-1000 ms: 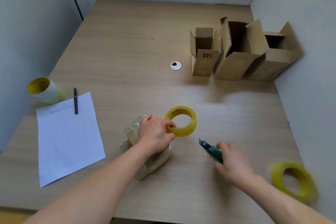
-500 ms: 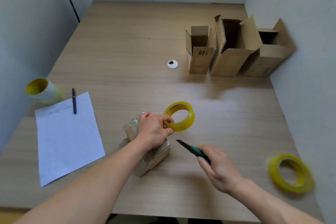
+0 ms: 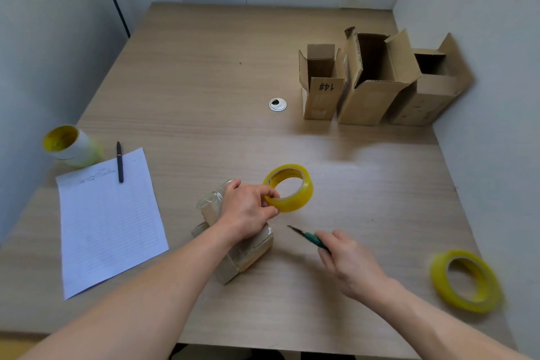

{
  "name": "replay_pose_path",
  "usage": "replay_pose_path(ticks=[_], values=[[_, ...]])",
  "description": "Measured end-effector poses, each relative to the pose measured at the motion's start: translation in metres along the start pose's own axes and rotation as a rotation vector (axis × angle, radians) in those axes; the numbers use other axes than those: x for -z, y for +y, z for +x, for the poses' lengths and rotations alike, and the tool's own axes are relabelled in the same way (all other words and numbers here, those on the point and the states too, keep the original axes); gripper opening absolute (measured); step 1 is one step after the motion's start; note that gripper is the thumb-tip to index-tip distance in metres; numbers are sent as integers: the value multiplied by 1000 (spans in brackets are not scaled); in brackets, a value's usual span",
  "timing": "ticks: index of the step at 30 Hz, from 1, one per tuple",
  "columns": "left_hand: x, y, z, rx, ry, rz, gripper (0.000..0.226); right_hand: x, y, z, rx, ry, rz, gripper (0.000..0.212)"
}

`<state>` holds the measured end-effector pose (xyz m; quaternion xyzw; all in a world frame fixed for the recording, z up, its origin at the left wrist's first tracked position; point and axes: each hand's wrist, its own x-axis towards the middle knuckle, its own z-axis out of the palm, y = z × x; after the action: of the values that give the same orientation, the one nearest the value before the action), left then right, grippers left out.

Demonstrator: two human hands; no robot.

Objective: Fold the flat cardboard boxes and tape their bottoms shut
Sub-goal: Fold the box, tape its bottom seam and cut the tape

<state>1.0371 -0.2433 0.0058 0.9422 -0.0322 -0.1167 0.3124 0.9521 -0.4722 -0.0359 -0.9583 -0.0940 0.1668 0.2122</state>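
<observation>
While resting on a glossy taped cardboard box [image 3: 233, 245], left hand [image 3: 248, 210] pinches a yellow tape ring [image 3: 290, 188] (translucent); right hand [image 3: 350, 263] grips a green-handled knife [image 3: 306, 237], blade w/ thin point.

Bare from fingertips up past both forearms: left hand [image 3: 248, 210], right hand [image 3: 353, 267], over the table's [image 3: 204, 82] near edge.

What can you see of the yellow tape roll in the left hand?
The tape roll is a glossy, translucent yellow ring with a wide hollow core, tilted with its opening facing upward. The left hand pinches its near-left rim, just beside the small cardboard box. The utility knife in the right hand points toward it without touching.
</observation>
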Motion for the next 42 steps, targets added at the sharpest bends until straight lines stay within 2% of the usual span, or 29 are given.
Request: replay_pose_path(ticks=[4, 6, 8, 10, 12, 13, 15, 17, 20, 23, 25, 27, 32, 35, 37, 38, 40, 42], values=[[0, -1, 0, 4, -4, -16, 17, -1, 30, 1, -226, 26, -177, 20], [0, -1, 0, 5, -2, -24, 16, -2, 41, 2, -270, 7, -220, 19], [0, -1, 0, 5, -3, -26, 15, 1, 41, 8, -275, 25, -248, 28], [0, -1, 0, 4, 1, -22, 14, 11, 30, 18, -166, 250, -134, 44], [-1, -2, 0, -4, 7, -5, 15, 28, 4, 31, 129, 524, -37, 55], [-2, -3, 0, -7, 9, 8, 15, 36, -11, 38, 273, 563, -49, 60], [-2, -4, -1, -18, 7, 45, 17, 49, -42, 52, 437, 492, -165, 65], [-2, -3, -1, -37, 8, 77, 14, 53, -58, 67, 462, 344, -308, 58], [-1, -4, 0, -63, 7, 127, 16, 52, -68, 85, 410, 97, -308, 36], [-1, -7, -1, -82, -15, 150, 29, 47, -70, 92, 268, -107, -93, 45], [-2, -9, -4, -92, 16, 84, 26, 42, -68, 94, 206, -162, -124, 56], [-2, -12, -6, -110, 70, 3, 21, 41, -68, 94, 191, -190, -139, 57], [-4, -19, -7, -152, 139, -69, 22, 38, -72, 96, 260, -277, -58, 37], [1, -18, -10, -162, 106, -74, 23, 38, -81, 103, 159, -321, -79, 23], [3, -19, -13, -233, 81, 5, 38, 39, -86, 107, 114, -285, -170, 15], [4, -20, -15, -275, 46, 73, 51, 39, -86, 108, 150, -233, -256, 14], [5, -21, -19, -319, -85, 225, 76, 37, -81, 110, 220, -124, -411, 20], [5, -20, -20, -329, -155, 370, 84, 40, -77, 113, 199, -35, -403, 24]])
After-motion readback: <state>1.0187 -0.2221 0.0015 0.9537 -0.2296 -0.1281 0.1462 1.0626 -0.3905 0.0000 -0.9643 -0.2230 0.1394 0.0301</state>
